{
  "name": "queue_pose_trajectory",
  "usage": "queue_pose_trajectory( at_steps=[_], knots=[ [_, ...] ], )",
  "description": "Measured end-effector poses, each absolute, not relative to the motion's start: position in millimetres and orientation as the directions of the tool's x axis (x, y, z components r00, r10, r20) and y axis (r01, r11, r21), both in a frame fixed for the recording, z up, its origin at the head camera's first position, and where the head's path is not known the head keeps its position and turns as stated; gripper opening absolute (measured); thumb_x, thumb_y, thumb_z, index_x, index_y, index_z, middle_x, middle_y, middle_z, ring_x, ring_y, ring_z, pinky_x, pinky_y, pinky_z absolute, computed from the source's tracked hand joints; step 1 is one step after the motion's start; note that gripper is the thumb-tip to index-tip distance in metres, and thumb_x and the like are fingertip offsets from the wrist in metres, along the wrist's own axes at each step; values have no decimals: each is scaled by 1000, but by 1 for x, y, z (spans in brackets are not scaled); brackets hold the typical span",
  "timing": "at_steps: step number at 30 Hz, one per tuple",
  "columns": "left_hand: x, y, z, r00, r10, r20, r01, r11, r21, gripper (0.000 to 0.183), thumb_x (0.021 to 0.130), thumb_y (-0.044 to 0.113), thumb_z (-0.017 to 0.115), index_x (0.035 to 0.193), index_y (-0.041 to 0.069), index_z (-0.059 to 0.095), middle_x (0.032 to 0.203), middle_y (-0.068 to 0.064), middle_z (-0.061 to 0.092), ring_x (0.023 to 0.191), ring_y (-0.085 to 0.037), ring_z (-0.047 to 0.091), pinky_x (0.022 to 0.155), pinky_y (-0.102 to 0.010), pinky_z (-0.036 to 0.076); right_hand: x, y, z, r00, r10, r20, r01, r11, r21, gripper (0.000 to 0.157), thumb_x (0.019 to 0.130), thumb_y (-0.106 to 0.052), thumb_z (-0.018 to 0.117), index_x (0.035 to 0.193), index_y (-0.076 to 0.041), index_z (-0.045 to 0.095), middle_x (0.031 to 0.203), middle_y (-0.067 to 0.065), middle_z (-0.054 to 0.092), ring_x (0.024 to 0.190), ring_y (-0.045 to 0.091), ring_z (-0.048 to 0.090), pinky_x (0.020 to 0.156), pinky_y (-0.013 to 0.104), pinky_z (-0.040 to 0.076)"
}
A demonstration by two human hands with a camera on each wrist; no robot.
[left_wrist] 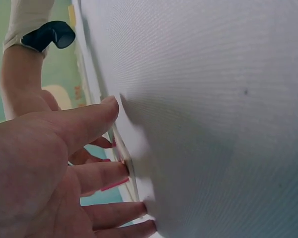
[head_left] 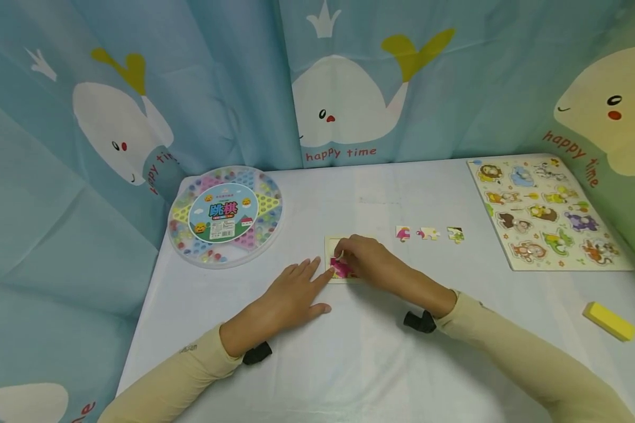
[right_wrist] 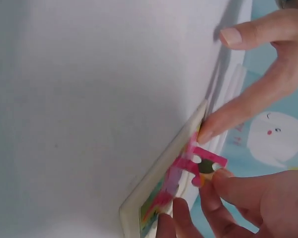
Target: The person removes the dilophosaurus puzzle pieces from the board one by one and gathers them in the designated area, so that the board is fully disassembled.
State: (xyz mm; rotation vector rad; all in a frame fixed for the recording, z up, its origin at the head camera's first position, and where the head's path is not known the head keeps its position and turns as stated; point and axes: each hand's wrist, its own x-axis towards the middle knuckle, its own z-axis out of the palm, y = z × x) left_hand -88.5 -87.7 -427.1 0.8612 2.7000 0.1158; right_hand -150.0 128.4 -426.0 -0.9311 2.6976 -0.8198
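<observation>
Pink puzzle piece (head_left: 341, 268) pinched in right hand (head_left: 367, 262) over puzzle tray (head_left: 332, 247).

Two hands at a small puzzle tray in the middle of the table

The puzzle tray (head_left: 330, 242) lies near the middle of the table (head_left: 381, 364), with a puzzle piece (head_left: 341, 269) in it under the right hand (head_left: 367, 260); the left hand (head_left: 291, 294) lies flat on the table just left of the tray, its fingertips (head_left: 315, 262) touching the tray's left edge. To the right of the tray three loose pieces (head_left: 428, 234) lie in a row. Further right, toward the far right corner, lies an animal peg board (head_left: 547, 214). At the far left sits a round game box (head_left: 225, 215). A block (head_left: 609, 321) lies near the right edge, in front of the peg board
</observation>
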Motion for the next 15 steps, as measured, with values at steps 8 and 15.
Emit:
queue_pose_trajectory(
  at_steps=[8, 15],
  knots=[
    [-88, -88, -427, -775, 574, -264, 548, 819, 170, 73, 104, 54, 61, 163, 15, 43, 168, -20, 37, 155, -39, 38, 123, -52, 36, -155, 135, -422, -815, -579, -29, -438, 647, -625, 8, 100, 1, 67, 106, -3, 70, 102, 7, 75, 98, 24, 69, 94, 44, 60],
    [-88, -87, -428, -777, 565, -277, 539, 825, 170, 73, 104, 54, 61, 163, 16, 42, 168, -20, 36, 155, -38, 36, 123, -52, 35, -168, 164, -400, -866, -500, -24, -357, 651, -670, 11, 103, -4, 67, 113, -2, 71, 110, 11, 76, 105, 29, 73, 93, 48, 61]
  ],
)
